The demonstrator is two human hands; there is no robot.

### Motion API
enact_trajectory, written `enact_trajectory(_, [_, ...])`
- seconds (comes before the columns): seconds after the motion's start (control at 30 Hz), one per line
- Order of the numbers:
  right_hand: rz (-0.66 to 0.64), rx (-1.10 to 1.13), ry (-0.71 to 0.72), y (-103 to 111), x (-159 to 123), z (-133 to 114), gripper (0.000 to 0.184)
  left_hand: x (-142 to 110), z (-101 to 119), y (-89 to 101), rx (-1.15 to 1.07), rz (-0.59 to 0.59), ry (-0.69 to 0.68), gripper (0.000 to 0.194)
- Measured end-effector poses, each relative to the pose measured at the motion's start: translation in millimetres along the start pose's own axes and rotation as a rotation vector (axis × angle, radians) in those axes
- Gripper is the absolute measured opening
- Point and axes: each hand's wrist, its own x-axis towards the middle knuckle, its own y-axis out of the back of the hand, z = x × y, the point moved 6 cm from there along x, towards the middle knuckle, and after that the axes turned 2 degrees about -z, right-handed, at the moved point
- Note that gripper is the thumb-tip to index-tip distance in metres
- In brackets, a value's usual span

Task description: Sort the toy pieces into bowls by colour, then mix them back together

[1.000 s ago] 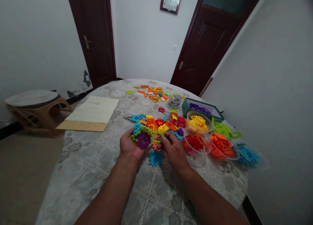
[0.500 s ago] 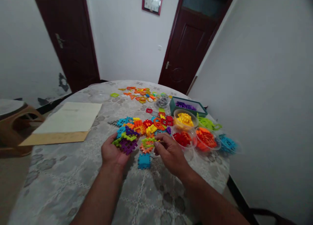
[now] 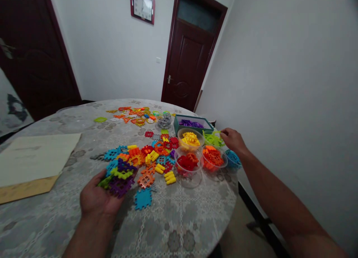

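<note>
My left hand [image 3: 96, 196] is at the lower left, palm up and fingers curled around several toothed plastic building pieces. A purple piece [image 3: 121, 187], a lime-green piece [image 3: 122, 173] and some blue ones show in it. My right hand [image 3: 235, 141] reaches to the right side of the table, fingertips pinched on a lime-green piece [image 3: 220, 133] over a heap of lime-green building pieces [image 3: 212, 139]. A flat blue piece [image 3: 143, 199] lies to the right of my left hand, with an orange piece [image 3: 145, 180] just beyond it.
Clear bowls hold yellow [image 3: 191, 139], red [image 3: 188, 162], orange [image 3: 213, 156] and blue pieces [image 3: 232, 159]. Behind them a green box [image 3: 176, 126] contains purple pieces. Mixed loose pieces [image 3: 134, 158] cover the table's middle. Paper [image 3: 39, 157] lies at the left; a wall [image 3: 279, 82] rises on the right.
My right hand has left the left hand's side and carried the lime-green piece rightward to the green heap. My left hand still holds its pieces. The view has turned right.
</note>
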Motion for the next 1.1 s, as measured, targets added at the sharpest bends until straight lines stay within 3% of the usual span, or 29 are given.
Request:
enact_trajectory(0.1, [-0.055,-0.016,-0.031,-20,10,17,0.026,-1,0,0.3,0.002,0.028,0.0,0.043])
enact_trajectory(0.27, [-0.139,0.02,-0.044,-44,15,22,0.026,-1,0,0.4,-0.012,0.045,0.015,0.043])
enact_trajectory(0.47, [-0.092,0.073,-0.036,-30,11,4,0.035,5,-2,4.3,-0.059,0.016,0.016,0.045])
enact_trajectory(0.53, [-0.065,0.107,0.009,-24,-2,-17,0.037,3,-3,3.7,-0.085,0.021,0.007,0.045])
enact_trajectory(0.63, [-0.06,0.22,0.183,-19,-38,-72,0.033,0,-5,1.3,-0.109,0.034,0.025,0.043])
enact_trajectory(0.77, [-0.263,0.408,0.535,-26,-120,-170,0.025,0,-8,2.2,-0.144,0.063,0.044,0.043])
enact_trajectory(0.9, [-0.409,0.545,0.79,-45,-195,-250,0.034,0,-11,2.1,-0.163,0.031,0.068,0.039])
enact_trajectory(1.0, [-0.405,0.565,0.806,-68,-214,-279,0.038,-2,-12,0.0,-0.171,0.019,0.089,0.034])
enact_trajectory(1.1, [-0.35,0.552,0.753,-86,-209,-287,0.037,-5,-13,-2.6,-0.174,0.006,0.108,0.03])
